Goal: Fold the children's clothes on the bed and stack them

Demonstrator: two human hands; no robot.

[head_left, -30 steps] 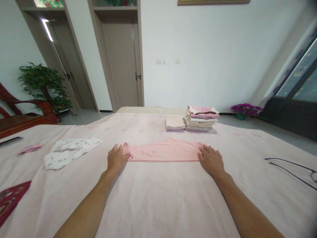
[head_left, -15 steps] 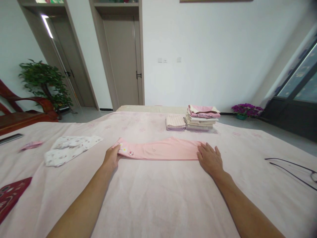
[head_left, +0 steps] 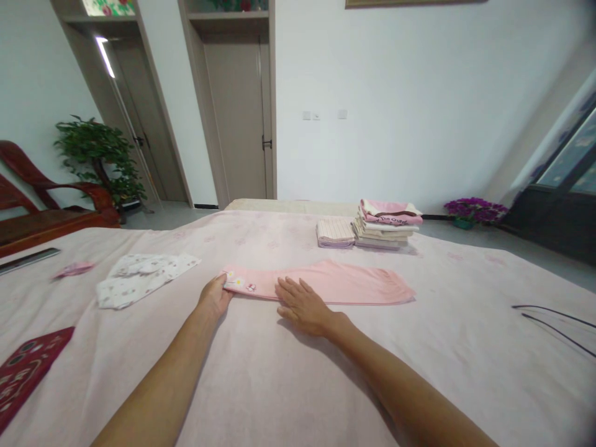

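Note:
A pink garment (head_left: pixel 344 284), folded into a long strip, lies across the pink bedsheet (head_left: pixel 288 372) in front of me. My left hand (head_left: pixel 215 297) grips its left end, fingers curled under the edge near small flower prints. My right hand (head_left: pixel 303 305) lies flat with fingers spread on the strip's near edge, just right of the left hand. The right end of the strip lies free.
A white patterned garment (head_left: pixel 142 276) and a small pink item (head_left: pixel 74 269) lie to the left. Two stacks of folded clothes (head_left: pixel 384 223) sit at the far side. A dark red object (head_left: pixel 28 366) is at the near left, black cables (head_left: pixel 554 320) at the right.
My right hand left the strip's right end and slid left to the middle-left part. My left hand turned the left end over, showing flower prints, and stays on it.

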